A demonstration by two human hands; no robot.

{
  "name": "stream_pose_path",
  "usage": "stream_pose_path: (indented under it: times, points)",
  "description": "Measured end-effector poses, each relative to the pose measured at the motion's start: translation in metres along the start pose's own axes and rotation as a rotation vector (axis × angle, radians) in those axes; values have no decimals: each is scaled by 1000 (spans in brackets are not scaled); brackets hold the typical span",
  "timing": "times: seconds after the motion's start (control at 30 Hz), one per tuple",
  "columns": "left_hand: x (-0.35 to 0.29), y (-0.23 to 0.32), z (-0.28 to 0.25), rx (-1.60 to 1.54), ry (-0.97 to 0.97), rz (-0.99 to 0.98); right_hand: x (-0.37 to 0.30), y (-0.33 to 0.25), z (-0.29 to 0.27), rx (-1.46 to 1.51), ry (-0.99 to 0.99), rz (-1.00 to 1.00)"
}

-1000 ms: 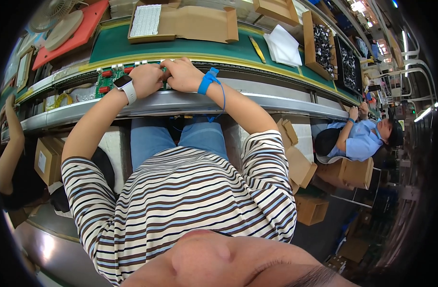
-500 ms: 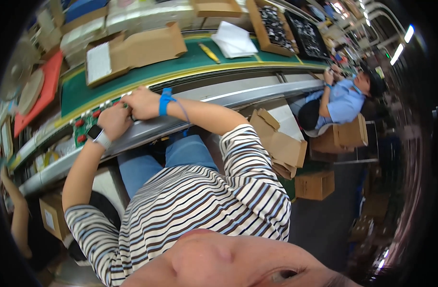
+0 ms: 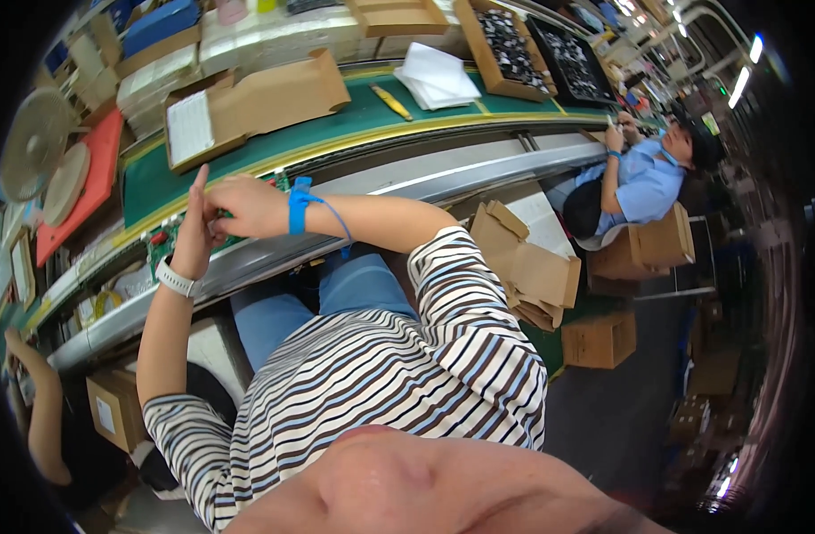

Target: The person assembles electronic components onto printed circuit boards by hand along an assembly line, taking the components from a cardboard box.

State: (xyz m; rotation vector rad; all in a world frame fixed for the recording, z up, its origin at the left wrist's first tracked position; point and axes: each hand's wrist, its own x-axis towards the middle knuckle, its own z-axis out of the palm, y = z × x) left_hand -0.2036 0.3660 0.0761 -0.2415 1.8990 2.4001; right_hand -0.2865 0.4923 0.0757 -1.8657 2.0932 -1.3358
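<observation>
Green circuit boards [image 3: 234, 241] with red parts lie in the rail of the line in front of me, partly covered by my hands. My left hand [image 3: 192, 238], with a white watch band on its wrist, is raised edge-on over the boards with its fingers stretched out. My right hand [image 3: 249, 206] wears a blue wrist strap [image 3: 299, 206] with a cord. Its fingers curl inward against the palm side of my left hand, just above the board. What they pinch, if anything, is too small and hidden to make out.
Across the green bench lie an open cardboard box [image 3: 278, 100], a yellow cutter [image 3: 390, 102] and white sheets [image 3: 436, 76]. Trays of small dark parts [image 3: 505, 53] stand farther right. A fan [image 3: 35, 142] is at left. A co-worker in blue [image 3: 643, 182] sits at right; another person's arm [image 3: 42, 405] shows at left.
My left hand has turned from lying over the board to upright, fingers extended. My right hand has shifted slightly left and down, its fingers still curled beside the left hand.
</observation>
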Motion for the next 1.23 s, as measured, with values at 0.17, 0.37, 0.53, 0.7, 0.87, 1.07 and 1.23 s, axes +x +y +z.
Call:
stream_pose_path:
  times: [0.17,0.37,0.53,0.7,0.87,1.07,1.23]
  points:
    - [-12,-5,-19,122,31,-15,8,6,7,-55,-32,-47]
    - [-35,-6,-68,679,313,325,7,32,6,-241,-161,132]
    - [-54,-14,-108,759,454,334,-2,30,15,-144,-251,242]
    - [-64,-24,-132,866,546,316,-7,31,23,-215,-226,87]
    - [-64,-31,-139,882,578,272,2,36,37,-258,-184,10]
    - [-64,-36,-144,929,582,225,6,35,41,-326,-270,11]
    - [-64,-36,-141,946,596,176,6,35,41,-332,-289,21]
